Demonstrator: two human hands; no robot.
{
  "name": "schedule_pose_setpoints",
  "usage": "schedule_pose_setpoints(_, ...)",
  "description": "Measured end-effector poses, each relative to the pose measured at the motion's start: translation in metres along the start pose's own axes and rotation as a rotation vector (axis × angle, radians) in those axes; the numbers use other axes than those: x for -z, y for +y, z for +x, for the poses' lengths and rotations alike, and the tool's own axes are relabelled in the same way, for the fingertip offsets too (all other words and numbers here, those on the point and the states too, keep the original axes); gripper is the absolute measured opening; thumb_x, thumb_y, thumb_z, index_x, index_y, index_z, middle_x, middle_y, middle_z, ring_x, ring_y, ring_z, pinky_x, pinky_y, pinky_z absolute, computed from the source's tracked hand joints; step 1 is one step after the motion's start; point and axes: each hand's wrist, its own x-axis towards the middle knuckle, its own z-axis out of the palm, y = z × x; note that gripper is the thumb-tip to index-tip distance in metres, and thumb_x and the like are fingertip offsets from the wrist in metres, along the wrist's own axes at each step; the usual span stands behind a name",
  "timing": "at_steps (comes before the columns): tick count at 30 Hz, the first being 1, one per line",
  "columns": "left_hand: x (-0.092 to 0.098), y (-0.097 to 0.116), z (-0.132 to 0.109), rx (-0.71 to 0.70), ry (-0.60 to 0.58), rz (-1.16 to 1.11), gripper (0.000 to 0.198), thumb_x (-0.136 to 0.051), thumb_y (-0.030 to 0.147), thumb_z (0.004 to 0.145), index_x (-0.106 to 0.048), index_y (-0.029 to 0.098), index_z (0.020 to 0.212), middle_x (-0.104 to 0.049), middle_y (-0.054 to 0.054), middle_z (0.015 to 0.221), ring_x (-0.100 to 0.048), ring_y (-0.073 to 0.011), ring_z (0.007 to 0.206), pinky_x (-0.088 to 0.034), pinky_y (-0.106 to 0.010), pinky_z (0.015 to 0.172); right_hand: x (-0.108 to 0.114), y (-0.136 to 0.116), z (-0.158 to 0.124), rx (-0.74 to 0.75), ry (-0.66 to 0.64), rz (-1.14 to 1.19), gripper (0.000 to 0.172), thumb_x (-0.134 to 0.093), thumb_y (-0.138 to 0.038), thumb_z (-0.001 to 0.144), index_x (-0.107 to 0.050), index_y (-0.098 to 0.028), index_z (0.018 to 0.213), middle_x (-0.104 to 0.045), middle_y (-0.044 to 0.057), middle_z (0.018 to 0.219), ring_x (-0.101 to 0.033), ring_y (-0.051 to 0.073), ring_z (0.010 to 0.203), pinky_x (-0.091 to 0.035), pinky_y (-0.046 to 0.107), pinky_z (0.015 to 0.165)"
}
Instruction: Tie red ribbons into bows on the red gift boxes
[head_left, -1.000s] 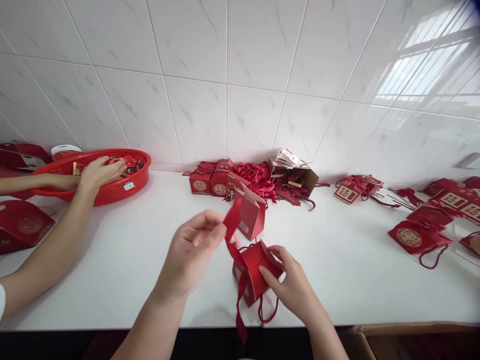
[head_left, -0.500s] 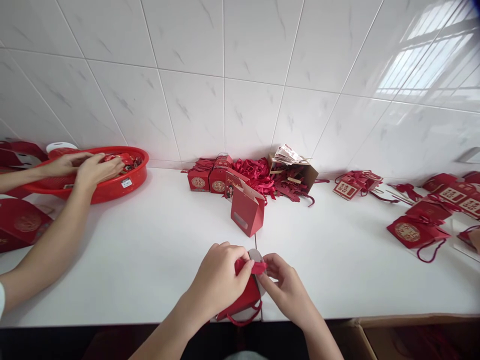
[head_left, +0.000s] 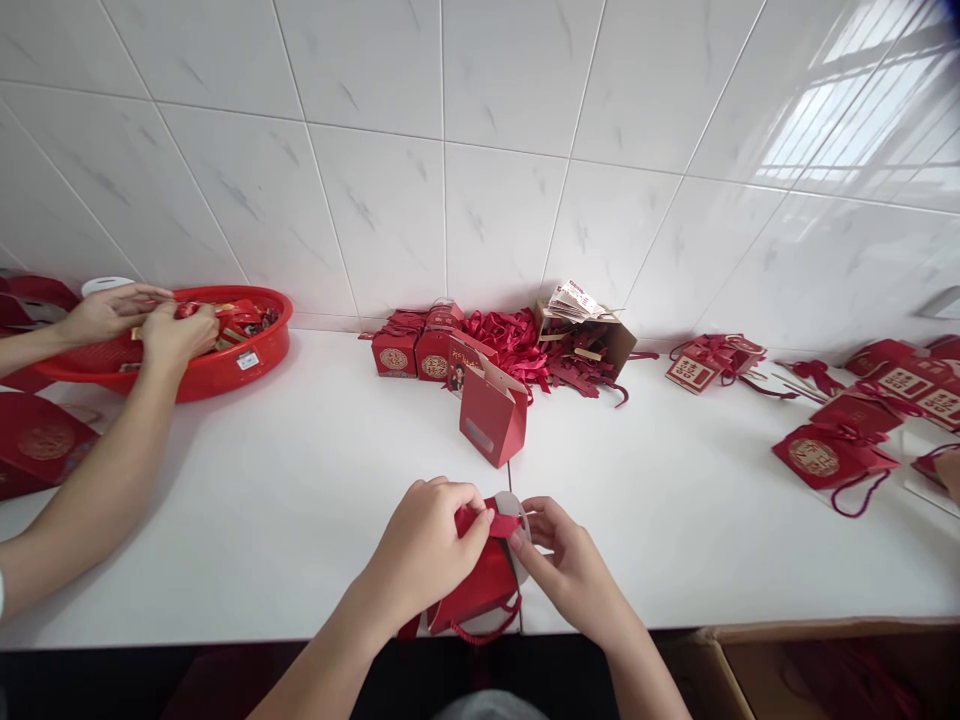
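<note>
At the front of the counter lies a red gift box (head_left: 480,585) with a dark red cord handle (head_left: 491,632) and a pale flap at its top. My left hand (head_left: 431,550) is closed, pinching a red ribbon (head_left: 504,524) between thumb and finger above the box. The ribbon's other end is pinched by my right hand (head_left: 566,560), by the pale flap. Behind my hands stands another red gift box (head_left: 491,420), upright with its top apart and a small window in its side.
A heap of red ribbons (head_left: 506,340) lies by the wall beside a tipped cardboard box (head_left: 619,350). On the left, a co-worker's hands (head_left: 176,330) are over a red basin (head_left: 225,375). Finished-looking red boxes (head_left: 825,460) stand at right; an open carton (head_left: 724,670) is below the edge.
My hands have shifted slightly left, still pinching the ribbon. The co-worker's hands have moved left over the basin. The whole view has tilted a little.
</note>
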Motion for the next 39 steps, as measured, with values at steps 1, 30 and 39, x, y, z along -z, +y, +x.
schedule_pose_setpoints(1,-0.001,0.001,0.001,-0.005,0.003,0.009,0.024,-0.045,0.032,0.086,-0.059,0.022,0.069,-0.066,-0.004,0.077,-0.057,-0.0237,0.081,-0.04,-0.033,0.075,0.0,0.0,0.0,-0.002,0.001,-0.002,0.03,-0.057,-0.044,0.087,-0.051,-0.02,0.104,-0.063,0.007,0.098,-0.061,0.018,0.091,-0.055,0.029,0.072)
schedule_pose_setpoints(30,-0.021,-0.063,-0.05,0.271,0.094,-0.415,0.033,-0.046,0.054,0.088,-0.045,0.026,0.104,-0.054,-0.005,0.108,-0.053,-0.0229,0.103,-0.04,-0.04,0.096,0.09,0.021,0.008,0.303,0.299,1.019,0.023,-0.061,-0.028,0.076,-0.049,-0.021,0.057,-0.047,-0.003,0.063,-0.05,0.012,0.061,-0.045,0.024,0.055)
schedule_pose_setpoints(39,-0.045,-0.065,-0.046,0.299,0.015,-0.658,0.041,-0.044,0.058,0.087,-0.039,0.021,0.072,-0.036,0.004,0.068,-0.037,-0.0127,0.064,-0.033,-0.024,0.06,0.104,0.018,-0.002,0.346,0.49,1.193,0.017,-0.068,-0.028,0.07,-0.057,-0.02,0.059,-0.059,0.0,0.081,-0.061,0.015,0.079,-0.054,0.028,0.064)
